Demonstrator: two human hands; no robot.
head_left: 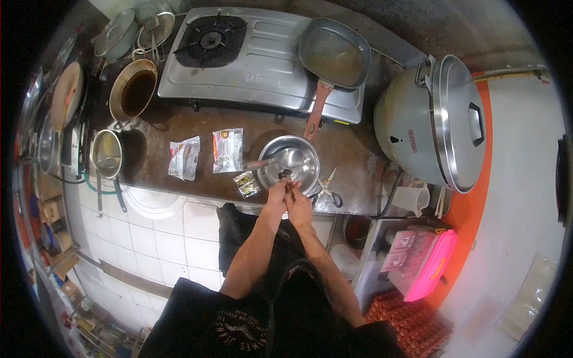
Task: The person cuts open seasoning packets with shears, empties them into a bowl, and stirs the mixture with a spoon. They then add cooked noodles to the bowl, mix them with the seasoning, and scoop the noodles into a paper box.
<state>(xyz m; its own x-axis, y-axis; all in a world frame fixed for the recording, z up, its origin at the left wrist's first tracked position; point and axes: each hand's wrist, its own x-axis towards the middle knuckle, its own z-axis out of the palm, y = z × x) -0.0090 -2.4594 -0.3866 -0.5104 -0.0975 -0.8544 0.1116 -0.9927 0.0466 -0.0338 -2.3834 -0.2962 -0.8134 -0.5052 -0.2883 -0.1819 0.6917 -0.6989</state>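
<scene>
Both my hands meet over the near rim of a round metal bowl [305,156]. My left hand [277,192] and my right hand [296,194] have their fingers closed together around something small and dark, too small to name. A ladle [290,159] with a brownish handle rests in the bowl, its handle over the left rim. Left of the bowl lie a small green-gold packet [246,184] and two larger plastic packets [228,150] [184,158]. Scissors [325,190] with dark handles are just right of my right hand, at the counter's front edge.
Behind the bowl is a gas stove [262,59] with a square pan [335,53], its handle projecting over the counter [209,189]. A large rice cooker [412,119] stands right. Pots [134,89] [107,155] stand left. A pink-lidded container [431,265] is below right.
</scene>
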